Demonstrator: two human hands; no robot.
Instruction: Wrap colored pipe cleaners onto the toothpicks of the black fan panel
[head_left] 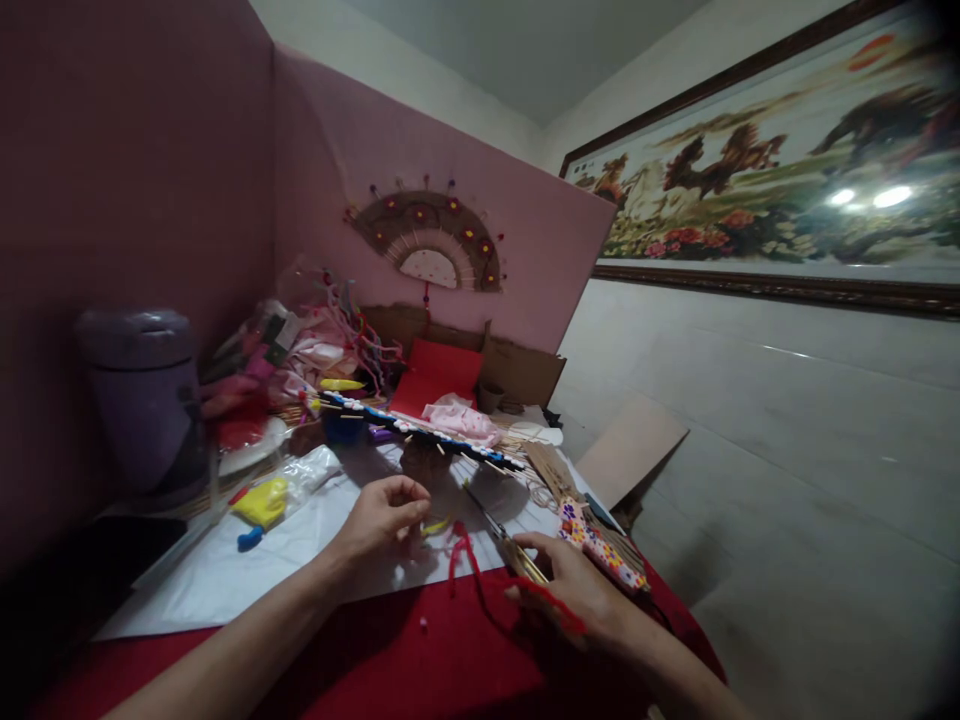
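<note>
My left hand hovers over the white sheet with its fingers curled into a pinch. Whatever is between those fingertips is too small to make out. Just right of them is a small yellow strip. My right hand is closed round a pair of scissors, whose blades point up and left. A fuzzy red pipe cleaner trails between the hands, and more red fuzzy strand shows at my right palm. Beyond both hands stands a tilted dark fan-shaped piece edged with white and blue bits and thin sticks.
A purple lidded container stands at left. Yellow and blue clay lies on the white sheet. A flower-patterned strip is right of my right hand. Pink cloth, pipe cleaners and cardboard crowd the back. A decorated fan hangs on the pink board.
</note>
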